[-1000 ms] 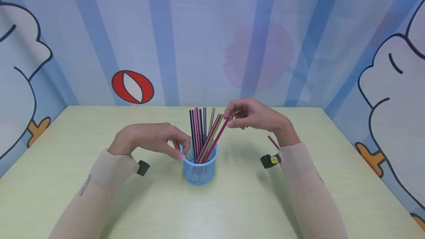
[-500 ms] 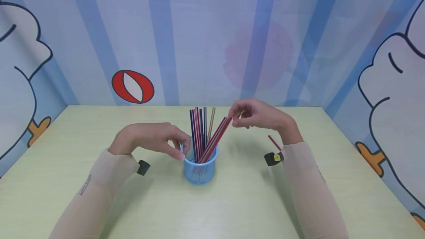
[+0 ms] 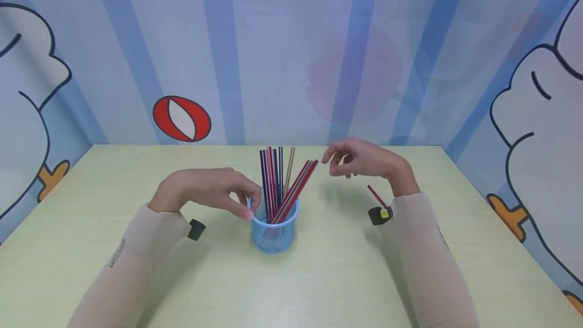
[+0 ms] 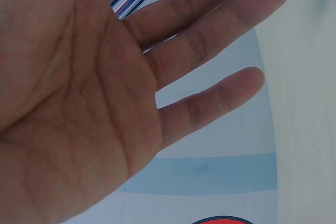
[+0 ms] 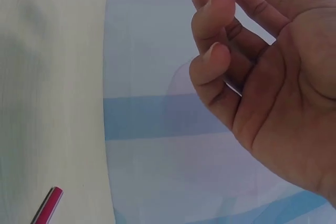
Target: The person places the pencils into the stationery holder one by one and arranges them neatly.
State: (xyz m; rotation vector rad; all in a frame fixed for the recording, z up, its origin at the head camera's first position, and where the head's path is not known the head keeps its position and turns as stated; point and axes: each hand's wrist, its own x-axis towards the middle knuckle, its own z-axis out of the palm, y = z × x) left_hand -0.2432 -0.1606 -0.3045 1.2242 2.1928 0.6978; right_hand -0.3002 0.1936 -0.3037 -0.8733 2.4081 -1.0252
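A light-blue cup [image 3: 274, 239] stands upright on the table, with several thin striped sticks in it. A dark blue and red group [image 3: 269, 181] stands nearly straight, and a red and gold bundle [image 3: 295, 191] leans right over the rim. My left hand [image 3: 211, 189] pinches the cup's left rim between thumb and index finger; its other fingers stretch out in the left wrist view. To the right of the leaning tips, my right hand [image 3: 364, 158] hovers apart from them, fingers loosely bent and holding nothing. Whether the sticks are straws or pencils, I cannot tell.
A single red stick [image 3: 377, 196] lies on the table, partly hidden behind the right wrist's camera [image 3: 380, 215]. The pale table [image 3: 319, 287] ends at a striped cloth backdrop [image 3: 282, 65] at the back.
My right hand let go of a red stick, which now leans with the bundle, and moved off to the right. Several leaning sticks tipped further right. My left hand stayed at the cup's rim.
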